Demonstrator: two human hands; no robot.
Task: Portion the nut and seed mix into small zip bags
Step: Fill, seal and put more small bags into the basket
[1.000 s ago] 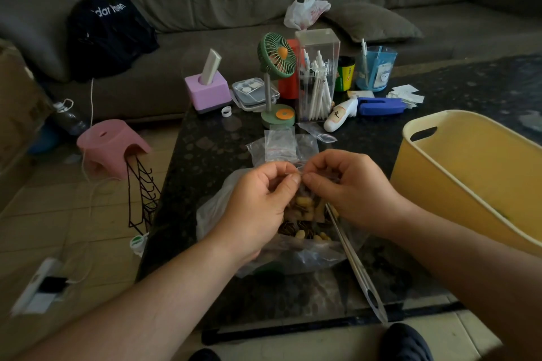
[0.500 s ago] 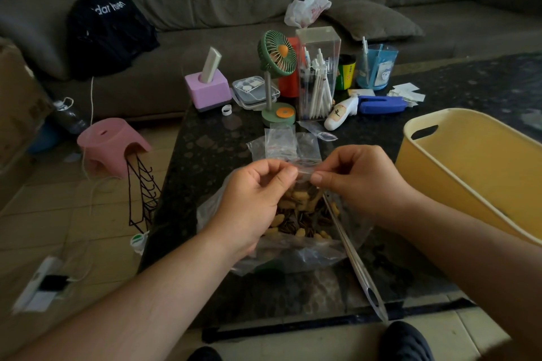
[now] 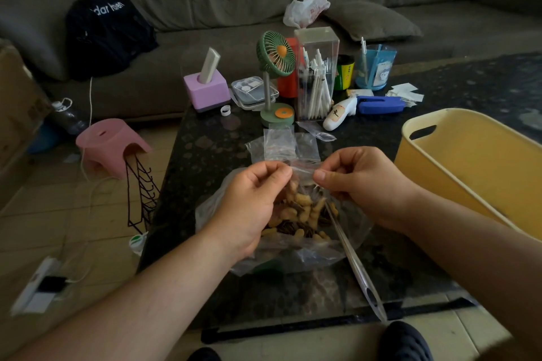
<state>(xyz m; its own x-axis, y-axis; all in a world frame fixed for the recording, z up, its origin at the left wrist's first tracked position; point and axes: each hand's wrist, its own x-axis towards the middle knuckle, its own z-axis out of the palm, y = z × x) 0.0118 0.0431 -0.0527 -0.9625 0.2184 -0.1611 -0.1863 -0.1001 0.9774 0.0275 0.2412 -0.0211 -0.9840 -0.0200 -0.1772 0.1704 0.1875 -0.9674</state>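
We pinch the zip bag (image 3: 302,168) top w/ left hand (image 3: 252,205) & right hand (image 3: 363,182); film limp, slippery; grip seal strip, 12 o'clock of the mix (image 3: 296,214).

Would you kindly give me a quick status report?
Left hand and right hand pinch small zip bag top. Nut mix below in big bag. Nothing blocking.

left hand (image 3: 254,206) and right hand (image 3: 361,184), earlier pinched together above the nut and seed mix (image 3: 299,211), now drawn apart; small zip bag (image 3: 302,170) top stretched between their fingertips
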